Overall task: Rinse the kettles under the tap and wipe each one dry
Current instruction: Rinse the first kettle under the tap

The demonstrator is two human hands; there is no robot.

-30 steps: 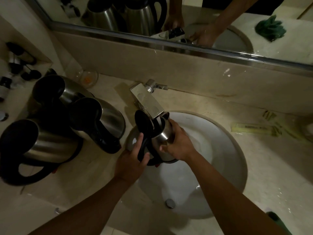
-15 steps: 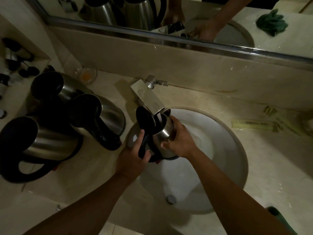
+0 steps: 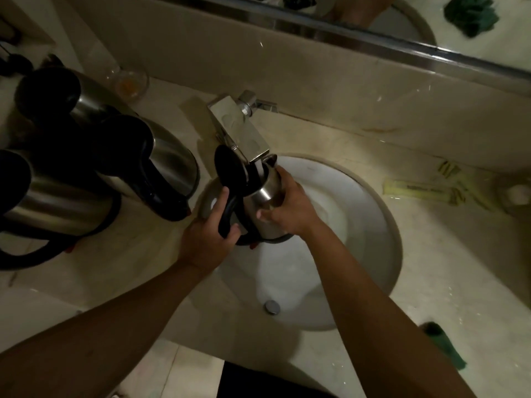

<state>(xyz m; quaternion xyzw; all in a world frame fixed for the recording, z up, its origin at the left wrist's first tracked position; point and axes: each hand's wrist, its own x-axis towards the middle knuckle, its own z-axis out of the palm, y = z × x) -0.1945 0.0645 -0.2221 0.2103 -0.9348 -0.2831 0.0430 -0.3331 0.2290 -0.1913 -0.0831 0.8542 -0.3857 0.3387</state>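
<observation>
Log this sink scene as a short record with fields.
held item: steel kettle with black open lid, under the chrome tap, over the white basin
left hand: grips the black handle
right hand: holds the steel body
waiting: three steel kettles on the counter, left of basin
cloth: green, counter's right front

A dim bathroom, likely a hotel's. A round white basin (image 3: 359,225) is sunk in a beige stone vanity counter (image 3: 431,254) beneath a chrome tap (image 3: 238,133) and wall mirror (image 3: 416,24). Sachets (image 3: 416,189) lie beside it.
</observation>
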